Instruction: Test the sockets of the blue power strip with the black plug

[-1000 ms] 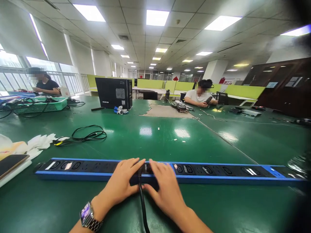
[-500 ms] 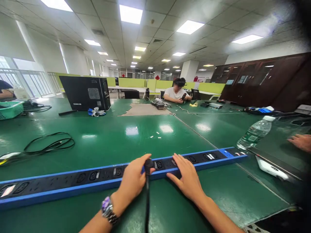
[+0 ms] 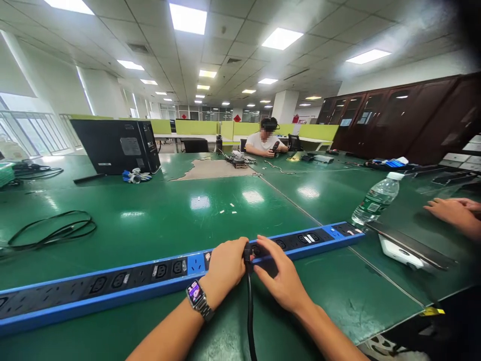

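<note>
A long power strip [image 3: 141,276], blue-edged with a black socket face, lies slantwise across the green table in front of me. My left hand [image 3: 227,265], with a square watch [image 3: 195,295] on the wrist, is closed on a black plug [image 3: 247,253] held at the strip's sockets. Whether its prongs sit in a socket is hidden. Its black power cord [image 3: 251,311] runs down towards me. Just right of the plug, my right hand [image 3: 283,281] is open, thumb and fingers apart, fingertips at the strip around a socket.
A tilted water bottle [image 3: 376,198] and a dark flat panel over a white device [image 3: 402,252] are by the strip's right end. Another person's hands [image 3: 453,209] rest at far right. A coiled cable [image 3: 56,230], a computer tower [image 3: 112,145] and gloves [image 3: 136,175] are at left; a person sits opposite.
My left hand has moved right along the strip with the plug, closer to my right hand. My right hand's fingers have lifted and shifted slightly right. The view has turned a little right.
</note>
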`<control>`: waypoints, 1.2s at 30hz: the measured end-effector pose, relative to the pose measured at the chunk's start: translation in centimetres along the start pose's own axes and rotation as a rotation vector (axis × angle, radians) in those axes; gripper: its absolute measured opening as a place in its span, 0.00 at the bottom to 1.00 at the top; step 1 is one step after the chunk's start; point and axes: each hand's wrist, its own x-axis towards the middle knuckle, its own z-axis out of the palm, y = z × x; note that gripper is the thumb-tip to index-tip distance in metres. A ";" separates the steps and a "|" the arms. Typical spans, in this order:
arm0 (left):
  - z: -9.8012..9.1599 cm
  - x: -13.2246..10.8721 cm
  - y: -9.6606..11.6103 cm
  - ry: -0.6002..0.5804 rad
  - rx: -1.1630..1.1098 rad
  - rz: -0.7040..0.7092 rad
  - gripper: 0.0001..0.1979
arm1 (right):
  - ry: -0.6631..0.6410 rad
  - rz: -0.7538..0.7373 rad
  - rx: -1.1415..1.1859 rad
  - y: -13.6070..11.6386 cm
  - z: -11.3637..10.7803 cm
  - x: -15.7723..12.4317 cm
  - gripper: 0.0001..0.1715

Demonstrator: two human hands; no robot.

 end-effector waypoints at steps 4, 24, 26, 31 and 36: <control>-0.6 -0.2 0.1 -0.021 0.050 -0.025 0.12 | -0.101 -0.011 0.001 -0.2 -0.4 0.8 0.28; -2.3 -6.2 -7.8 0.181 0.080 0.170 0.35 | 0.227 -0.058 -0.100 0.5 3.2 1.7 0.16; -4.2 -10.2 -13.4 0.282 0.147 0.074 0.28 | 0.224 -0.035 -0.098 -0.4 3.1 1.7 0.17; -7.1 -17.9 -22.6 0.347 0.304 -0.147 0.35 | 0.083 -0.081 -0.041 -7.9 6.7 2.7 0.15; -7.0 -18.2 -21.6 0.406 0.307 -0.140 0.31 | -0.176 -0.110 -0.044 -17.1 13.9 3.5 0.10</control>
